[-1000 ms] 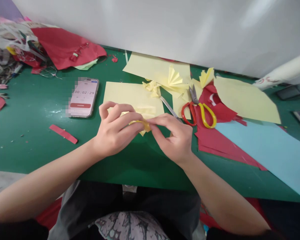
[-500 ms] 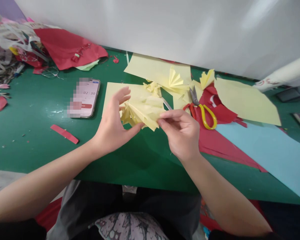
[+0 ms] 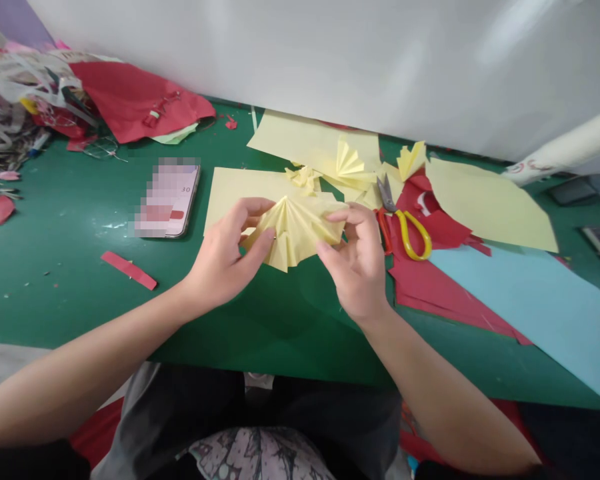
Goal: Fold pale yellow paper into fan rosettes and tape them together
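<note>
A pleated yellow paper fan point(image 3: 294, 233) is spread between my two hands, just above the green table. My left hand point(image 3: 230, 250) pinches its left side, thumb in front and fingers behind. On the opposite side, the thumb and fingers of my right hand point(image 3: 357, 257) grip the paper edge. Behind the fan lies a flat yellow sheet point(image 3: 235, 183) with crumpled yellow scraps point(image 3: 304, 179) by its edge. Scissors point(image 3: 407, 230) with yellow handles rest to the right of my right hand, partly on red paper.
A phone point(image 3: 173, 200) and a red paper strip point(image 3: 129, 269) lie to the left. Folded yellow pieces point(image 3: 349, 159) sit at the back. Red paper point(image 3: 440, 293) and a light blue sheet point(image 3: 535, 300) cover the right. Mixed scraps point(image 3: 10, 127) pile up far left, before a white wall point(image 3: 300, 53).
The fan has turned and opened wider, its pleats now facing me. My left fingers have closed onto it from a raised, spread pose. My right hand has shifted its hold along the edge.
</note>
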A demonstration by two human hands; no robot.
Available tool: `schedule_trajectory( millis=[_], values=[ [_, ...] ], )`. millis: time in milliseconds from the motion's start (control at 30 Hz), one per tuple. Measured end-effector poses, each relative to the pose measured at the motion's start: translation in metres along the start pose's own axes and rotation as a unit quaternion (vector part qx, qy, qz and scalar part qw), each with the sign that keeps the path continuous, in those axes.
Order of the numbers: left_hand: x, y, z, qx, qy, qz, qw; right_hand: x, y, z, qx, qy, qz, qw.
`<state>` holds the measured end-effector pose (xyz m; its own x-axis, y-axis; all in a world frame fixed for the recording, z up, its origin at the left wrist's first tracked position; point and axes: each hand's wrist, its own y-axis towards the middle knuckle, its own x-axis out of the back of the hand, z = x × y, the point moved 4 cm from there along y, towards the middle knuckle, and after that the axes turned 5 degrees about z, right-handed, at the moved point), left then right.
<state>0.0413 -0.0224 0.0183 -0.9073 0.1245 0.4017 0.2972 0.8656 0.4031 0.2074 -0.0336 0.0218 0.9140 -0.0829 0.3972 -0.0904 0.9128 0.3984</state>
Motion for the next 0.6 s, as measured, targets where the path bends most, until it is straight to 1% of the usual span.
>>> schedule_trajectory(
  millis=[67, 200, 300, 400, 467, 533, 600],
  values=[
    [0.001, 0.001, 0.001, 0.009, -0.027, 0.006, 1.000, 0.001, -0.001, 0.002, 0.026, -0.027, -0.001, 0.999],
    [0.001, 0.002, 0.006, 0.042, -0.058, 0.020, 0.997, 0.001, 0.001, 0.011, 0.087, -0.090, 0.033, 0.992],
    [0.000, 0.003, 0.009, 0.069, -0.064, 0.038, 0.995, 0.001, 0.003, 0.012, 0.085, -0.092, 0.042, 0.991],
    [-0.002, 0.001, 0.012, 0.091, -0.078, 0.058, 0.991, 0.002, 0.005, 0.008, 0.066, -0.070, 0.017, 0.995],
    [-0.004, 0.000, 0.011, 0.083, -0.085, 0.076, 0.990, 0.005, 0.005, 0.006, 0.049, -0.075, -0.019, 0.996],
    [-0.005, 0.000, 0.008, 0.046, -0.071, 0.089, 0.992, 0.006, 0.005, 0.004, 0.028, -0.089, -0.048, 0.995],
    [-0.004, 0.001, 0.005, 0.007, -0.047, 0.085, 0.995, 0.006, 0.005, 0.004, 0.006, -0.096, -0.059, 0.994]
  ],
)
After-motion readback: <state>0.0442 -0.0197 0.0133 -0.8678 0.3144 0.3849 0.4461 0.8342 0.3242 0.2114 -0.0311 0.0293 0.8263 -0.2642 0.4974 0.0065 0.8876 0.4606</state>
